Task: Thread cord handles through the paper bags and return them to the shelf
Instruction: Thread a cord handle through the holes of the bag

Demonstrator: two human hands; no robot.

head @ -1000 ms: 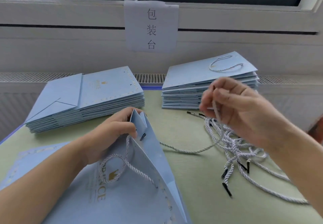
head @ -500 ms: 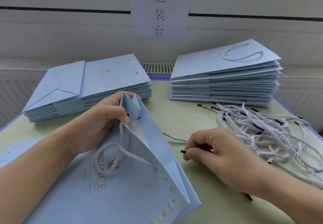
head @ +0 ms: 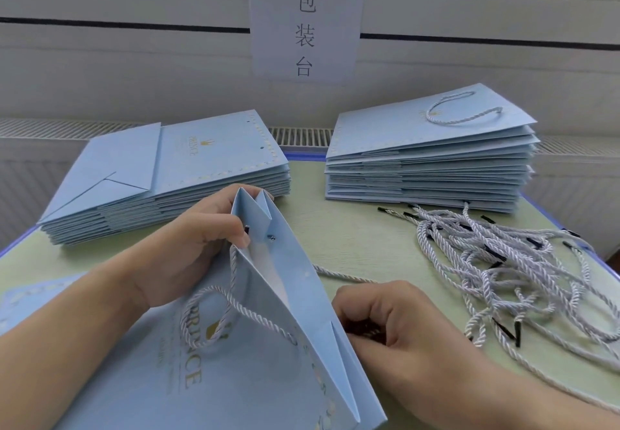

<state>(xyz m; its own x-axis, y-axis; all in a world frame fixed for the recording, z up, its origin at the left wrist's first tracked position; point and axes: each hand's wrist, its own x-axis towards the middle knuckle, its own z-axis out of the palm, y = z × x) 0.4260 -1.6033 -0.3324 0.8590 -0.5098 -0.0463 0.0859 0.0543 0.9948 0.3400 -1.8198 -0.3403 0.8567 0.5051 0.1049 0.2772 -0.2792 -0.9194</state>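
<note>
Here our left hand (head: 188, 245) pinches the open paper bag (head: 268, 345) on the worktop (head: 369, 235), exposing its holes; our right hand (head: 392, 325) grips a cord (head: 342, 275) beside it.

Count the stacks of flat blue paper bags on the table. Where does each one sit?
2. One stack lies at the back left, without handles showing. The other stack lies at the back right, its top bag carrying a cord handle.

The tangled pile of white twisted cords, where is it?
The tangled pile of white twisted cords lies on the table's right side, in front of the right stack of blue paper bags.
</note>
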